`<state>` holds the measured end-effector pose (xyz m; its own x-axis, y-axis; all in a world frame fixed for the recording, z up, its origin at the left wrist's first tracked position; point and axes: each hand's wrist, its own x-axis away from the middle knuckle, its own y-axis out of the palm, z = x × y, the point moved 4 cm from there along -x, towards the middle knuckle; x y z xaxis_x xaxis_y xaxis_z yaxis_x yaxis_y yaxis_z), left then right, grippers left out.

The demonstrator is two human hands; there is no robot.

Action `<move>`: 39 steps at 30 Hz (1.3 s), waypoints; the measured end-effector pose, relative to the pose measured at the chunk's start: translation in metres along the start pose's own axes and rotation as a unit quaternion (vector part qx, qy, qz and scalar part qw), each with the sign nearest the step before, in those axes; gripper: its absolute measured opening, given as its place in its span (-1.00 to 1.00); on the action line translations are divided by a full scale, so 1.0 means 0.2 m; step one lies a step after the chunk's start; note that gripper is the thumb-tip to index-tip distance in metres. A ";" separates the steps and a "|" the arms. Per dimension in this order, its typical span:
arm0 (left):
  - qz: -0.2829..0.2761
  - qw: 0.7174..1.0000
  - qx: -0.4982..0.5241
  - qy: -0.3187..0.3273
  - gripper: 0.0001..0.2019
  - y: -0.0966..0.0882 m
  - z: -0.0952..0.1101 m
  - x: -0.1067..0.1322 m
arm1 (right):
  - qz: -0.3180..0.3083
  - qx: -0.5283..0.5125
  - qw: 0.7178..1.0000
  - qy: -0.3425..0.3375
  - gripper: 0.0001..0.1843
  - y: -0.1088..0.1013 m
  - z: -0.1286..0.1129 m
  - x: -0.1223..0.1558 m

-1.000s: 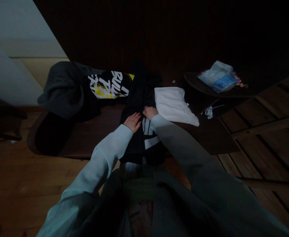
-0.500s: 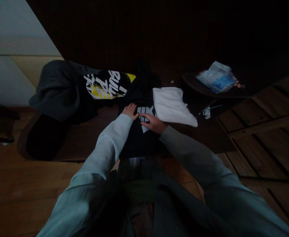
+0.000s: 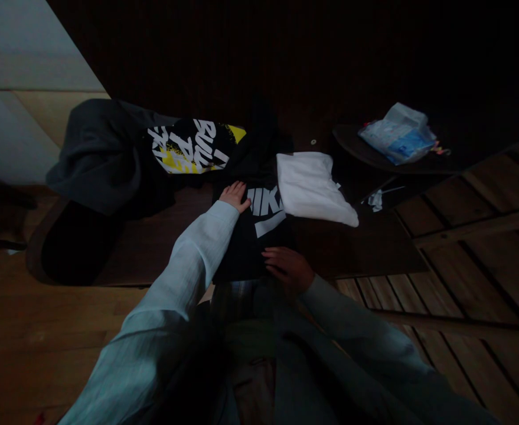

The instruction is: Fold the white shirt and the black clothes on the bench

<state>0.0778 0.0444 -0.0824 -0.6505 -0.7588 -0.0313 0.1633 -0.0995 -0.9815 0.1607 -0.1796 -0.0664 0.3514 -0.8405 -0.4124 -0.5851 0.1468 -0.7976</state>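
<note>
A black garment with white letters (image 3: 259, 233) lies flat on a low dark wooden table (image 3: 162, 242) in front of me. My left hand (image 3: 235, 196) rests open on its far left corner, fingers flat. My right hand (image 3: 288, 268) lies open and flat on the garment's near edge, close to my body. A folded white cloth (image 3: 310, 186) sits just right of the black garment.
A grey garment (image 3: 97, 150) and a black one with white and yellow print (image 3: 191, 147) lie heaped at the table's far left. A plastic packet (image 3: 398, 133) sits on a round dark surface at the far right. Wooden floor surrounds the table.
My right hand has slid from the garment's far end down toward me along its surface, uncovering the white letters. My left hand has stayed near the far left corner.
</note>
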 end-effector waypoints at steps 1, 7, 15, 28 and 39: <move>0.000 1.000 0.000 0.001 -0.41 0.00 0.00 0.00 | 0.008 0.000 1.000 0.008 -0.81 0.00 -0.01 -0.01; 0.016 1.000 0.013 0.010 -0.44 0.02 -0.02 -0.01 | -0.029 -0.006 1.000 0.004 -0.78 0.02 -0.07 -0.01; 0.095 0.991 0.066 0.062 -0.41 -0.01 -0.02 0.03 | -0.082 -0.025 0.996 -0.025 -0.72 -0.03 -0.07 0.06; 0.065 0.983 0.068 0.156 -0.58 0.00 -0.02 0.12 | -0.023 0.040 0.997 0.056 -0.49 -0.07 0.07 0.26; 0.067 0.984 0.078 0.147 -0.58 -0.02 -0.01 0.13 | 0.072 0.084 0.989 0.095 -0.43 -0.04 0.06 0.28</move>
<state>0.0590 0.0270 -0.0804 -0.7981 -0.5553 -0.2339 0.3590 -0.1264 -0.9247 0.1945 -0.2214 -0.0891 0.1198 -0.8854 -0.4491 -0.4841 0.3428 -0.8050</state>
